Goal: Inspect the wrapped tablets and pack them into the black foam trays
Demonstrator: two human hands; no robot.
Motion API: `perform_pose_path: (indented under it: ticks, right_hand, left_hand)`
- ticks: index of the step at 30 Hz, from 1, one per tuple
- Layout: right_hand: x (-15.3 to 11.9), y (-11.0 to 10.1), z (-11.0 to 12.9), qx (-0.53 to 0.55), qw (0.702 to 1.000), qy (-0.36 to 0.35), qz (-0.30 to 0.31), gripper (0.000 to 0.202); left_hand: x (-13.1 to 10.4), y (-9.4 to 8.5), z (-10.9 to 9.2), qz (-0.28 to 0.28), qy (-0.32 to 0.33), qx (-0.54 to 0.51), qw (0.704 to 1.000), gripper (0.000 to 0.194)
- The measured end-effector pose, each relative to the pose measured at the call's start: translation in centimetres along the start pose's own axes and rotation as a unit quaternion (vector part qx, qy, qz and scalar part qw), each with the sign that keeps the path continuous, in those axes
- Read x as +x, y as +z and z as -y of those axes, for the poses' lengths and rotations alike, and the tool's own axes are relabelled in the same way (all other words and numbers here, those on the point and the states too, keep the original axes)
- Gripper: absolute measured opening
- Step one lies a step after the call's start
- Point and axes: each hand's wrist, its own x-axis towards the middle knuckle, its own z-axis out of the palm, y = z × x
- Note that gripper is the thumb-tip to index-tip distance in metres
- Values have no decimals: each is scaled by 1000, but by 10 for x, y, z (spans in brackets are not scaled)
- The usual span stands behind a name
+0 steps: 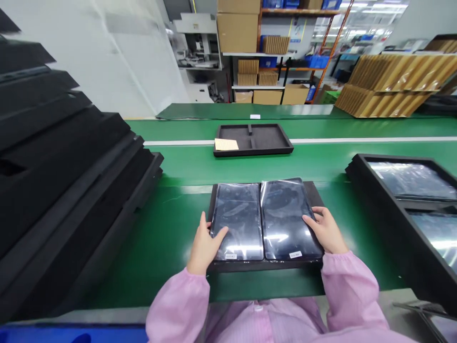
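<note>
Two dark tablet screens in clear film, each with a small white label at its lower edge, lie side by side over a black foam tray (235,267). My left hand (205,245) grips the outer edge of the left tablet screen (240,216), thumb on its face and the other fingers partly hidden at the side. On the far side, my right hand (327,231) holds the right edge of the right tablet screen (285,216), thumb on top. This screen sits slightly askew, its upper end past the tray's back edge.
Tall stacked black foam trays (71,166) lean at left. A divided black tray (269,138) with a yellowish paper (226,145) lies ahead on the green bench (178,166). More trays holding screens (414,181) stand at right, with cardboard dividers (392,85) behind. A blue bin (107,333) is below left.
</note>
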Motion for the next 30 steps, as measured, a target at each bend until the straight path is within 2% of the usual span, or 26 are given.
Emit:
perform_pose_path:
  ticks: [2,4,6,8,10,14,17,20,23,24,26,28,30]
  right_hand:
    - [-6,-3,11,34,999,-15,13,69]
    - [-14,-9,20,74,997,-25,23,69]
    - [-19,-13,26,120,992,-20,37,68]
    - [-22,-8,25,160,986,-10,52,67]
    - [-21,7,17,176,982,-9,62,66]
    - [-19,61,-5,177,981,-23,71,63]
    - [-22,97,-15,168,983,-48,62,58]
    - [-27,115,-14,140,985,-98,24,48]
    - [-27,115,-2,109,982,-155,-17,33]
    - [-25,113,5,106,979,-172,-28,33]
    - [-18,107,20,110,973,-199,-44,44]
    - [-10,98,35,130,967,-217,-11,60]
    - [-3,90,47,144,963,-222,53,57]
  left_hand:
    - [4,-6,-10,86,-46,-126,987,74]
    - [6,-10,-17,184,-79,-217,955,52]
    - [6,-11,-20,225,-114,-260,932,36]
    - [3,-11,-22,213,-145,-287,923,25]
    - [0,-9,-25,195,-160,-314,916,16]
    - [-8,-6,-31,195,-162,-356,899,14]
    - [-11,-2,-30,179,-162,-345,907,15]
    - [-12,3,-27,148,-127,-321,927,27]
    - [-10,7,-30,119,-44,-296,947,47]
    - [-9,8,-32,106,-10,-287,952,51]
    - [-5,11,-38,84,55,-269,958,53]
    - [2,16,-43,72,109,-251,959,50]
    - [12,23,-45,64,163,-238,955,46]
